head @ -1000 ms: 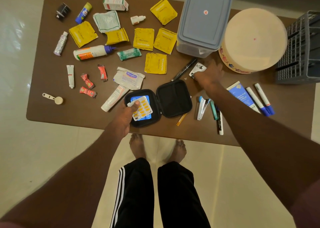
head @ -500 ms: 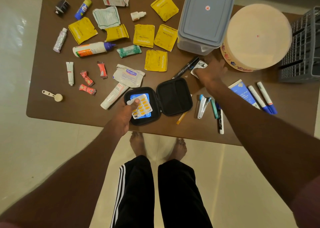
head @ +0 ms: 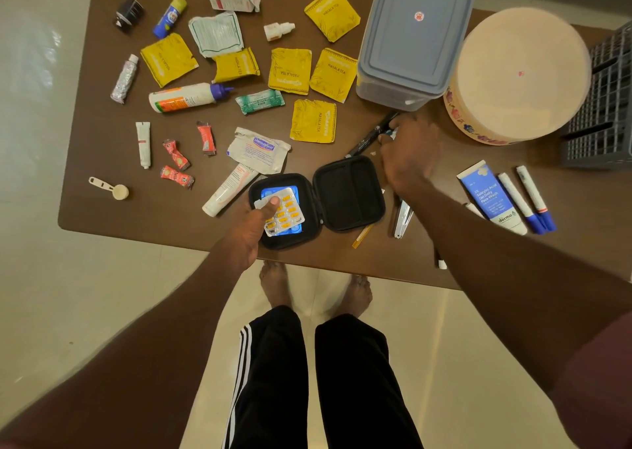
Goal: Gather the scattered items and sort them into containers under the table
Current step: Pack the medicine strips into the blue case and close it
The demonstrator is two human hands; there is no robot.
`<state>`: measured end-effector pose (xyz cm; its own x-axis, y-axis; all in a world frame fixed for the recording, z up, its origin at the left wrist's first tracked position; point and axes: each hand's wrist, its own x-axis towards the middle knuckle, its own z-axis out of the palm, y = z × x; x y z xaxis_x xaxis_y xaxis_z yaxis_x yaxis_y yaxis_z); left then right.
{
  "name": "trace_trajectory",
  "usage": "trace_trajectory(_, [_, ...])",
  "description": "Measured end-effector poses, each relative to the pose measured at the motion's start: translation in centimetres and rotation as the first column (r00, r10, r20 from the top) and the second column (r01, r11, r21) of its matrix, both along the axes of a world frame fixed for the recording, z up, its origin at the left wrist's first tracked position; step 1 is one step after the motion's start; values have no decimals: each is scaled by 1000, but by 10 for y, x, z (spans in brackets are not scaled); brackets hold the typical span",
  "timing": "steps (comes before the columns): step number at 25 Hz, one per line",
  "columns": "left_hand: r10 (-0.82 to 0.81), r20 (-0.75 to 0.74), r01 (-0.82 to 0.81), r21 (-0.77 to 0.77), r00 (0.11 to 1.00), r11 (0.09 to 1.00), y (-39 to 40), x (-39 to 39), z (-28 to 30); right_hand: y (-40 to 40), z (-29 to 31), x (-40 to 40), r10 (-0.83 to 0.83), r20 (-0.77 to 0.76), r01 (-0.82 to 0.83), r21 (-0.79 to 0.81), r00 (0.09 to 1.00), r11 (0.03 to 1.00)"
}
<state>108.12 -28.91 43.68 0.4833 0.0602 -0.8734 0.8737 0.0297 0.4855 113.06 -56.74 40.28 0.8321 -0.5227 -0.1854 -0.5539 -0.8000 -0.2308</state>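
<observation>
Only one view, from a head-worn camera. Looks steeply down, from standing height, on the brown table, both forearms and bare feet on floor.

A brown table with rounded corners fills the upper part of the frame. Below and to the left of it lies a pale, glossy tiled floor. In the lower centre stand black trousers with white side stripes, and two bare feet rest on the floor beneath the table's near edge.
</observation>
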Motion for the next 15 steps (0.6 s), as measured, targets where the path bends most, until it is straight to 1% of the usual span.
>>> trace_trajectory(2, [2, -4, -2, -5, 1000, 1000, -1, 1, 0, -2, -5, 0, 28, -3, -28, 9, 1000, 1000])
trace_trajectory(4, [-3, -8, 3, -2, 1000, 1000, 0, 1, 0, -5, -6, 0, 26, 44, -29, 77, 999, 997])
trace_trajectory(5, [-6, -4, 6, 3, 1000, 1000, 1, 1, 0, -7, -4, -1, -8, 90, -4, 136, 996, 991])
trace_trajectory(7, [-21, 0, 21, 17, 1000, 1000, 2, 0, -1, -14, 2, -4, -185, 171, 125, 315, 968, 941])
trace_trajectory(8, [-34, 0, 34, 22, 999, 999, 1, 0, -3, -20, 4, -8, -274, 181, 188, 386, 945, 903])
trace_trajectory(9, [-39, -3, 40, 27, 999, 999, 1, 0, -2, -27, 3, -12, -323, 179, 226, 416, 929, 881])
trace_trajectory(10, [-49, -2, 49, 30, 999, 998, 1, 0, -4, -33, 1, -17, -334, 174, 241, 408, 926, 881])
trace_trajectory(12, [-63, 4, 63, 32, 998, 998, 3, 0, -5, -42, 2, -24, -299, 154, 224, 374, 942, 900])
trace_trajectory(15, [-87, 24, 86, 33, 996, 996, 5, -2, -8, -53, 4, -25, -137, 93, 104, 294, 986, 950])
